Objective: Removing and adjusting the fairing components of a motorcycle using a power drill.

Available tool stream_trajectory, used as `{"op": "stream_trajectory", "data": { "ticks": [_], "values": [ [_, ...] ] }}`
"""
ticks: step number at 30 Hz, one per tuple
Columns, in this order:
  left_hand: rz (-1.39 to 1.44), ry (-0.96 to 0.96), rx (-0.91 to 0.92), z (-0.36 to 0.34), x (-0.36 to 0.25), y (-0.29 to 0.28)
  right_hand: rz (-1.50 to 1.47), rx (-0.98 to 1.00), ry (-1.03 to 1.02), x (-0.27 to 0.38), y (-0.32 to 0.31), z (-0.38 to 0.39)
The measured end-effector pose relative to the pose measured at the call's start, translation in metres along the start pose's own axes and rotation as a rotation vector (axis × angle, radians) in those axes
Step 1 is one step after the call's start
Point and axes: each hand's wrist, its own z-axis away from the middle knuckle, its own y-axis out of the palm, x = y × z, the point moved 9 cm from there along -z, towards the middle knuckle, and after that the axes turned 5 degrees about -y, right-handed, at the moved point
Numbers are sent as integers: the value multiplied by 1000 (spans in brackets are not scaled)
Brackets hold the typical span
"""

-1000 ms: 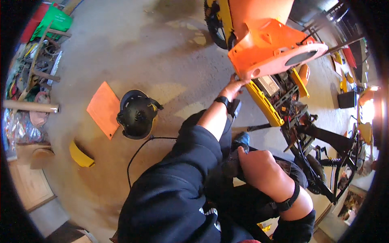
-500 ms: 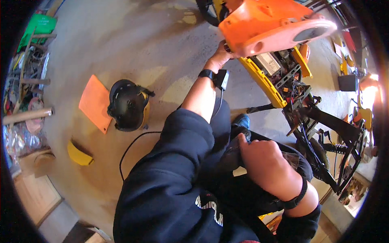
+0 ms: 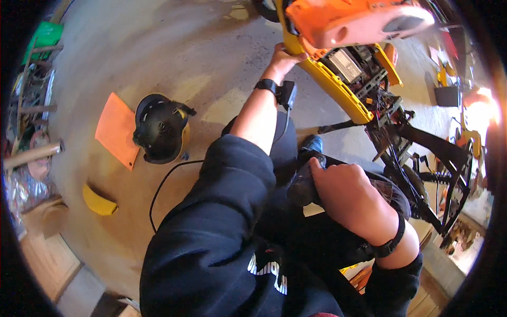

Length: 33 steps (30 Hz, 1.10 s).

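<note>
My left hand (image 3: 285, 59) grips the edge of a long yellow side panel (image 3: 338, 84) on a partly stripped motorbike or scooter, its thumb on the panel's upper face. Right beside that hand, an orange plastic body cover (image 3: 343, 24) with a pale front and a dark oval opening lies over the panel's far end. My right hand (image 3: 348, 198) is closed round a dark drill-shaped tool (image 3: 302, 186), held low over my legs. Much of the tool is hidden by the hand. Between the panels show a pale box (image 3: 344, 64) and wiring.
The bike's bare black frame (image 3: 435, 145) stretches to the right, with a spring shock absorber. On the floor at left lie an upturned dark helmet (image 3: 161, 127), an orange sheet (image 3: 117, 129) and a yellow curved piece (image 3: 99, 201). A black cable (image 3: 168, 177) runs toward my body.
My left hand has shifted from under the orange cover to the yellow panel's edge, and more of that panel shows. My right hand keeps its hold on the tool. The whole view has shifted slightly.
</note>
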Motion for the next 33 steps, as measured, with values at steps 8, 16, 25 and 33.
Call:
{"op": "stream_trajectory", "data": {
  "ticks": [8, 16, 25, 33],
  "values": [
    [-5, -5, 27, 4, -9, -14, 31, 88, 50, 2, 14, -4],
    [-108, 41, 148, 23, -25, 15, 0, 290, 36, 0, 11, -2],
    [173, 209, 276, 14, -31, 38, 32, 83, 76, -15, 13, -6],
    [395, -278, 259, 0, 0, 21, 111, 133, 28, -1, 17, 1]
  ]
}}
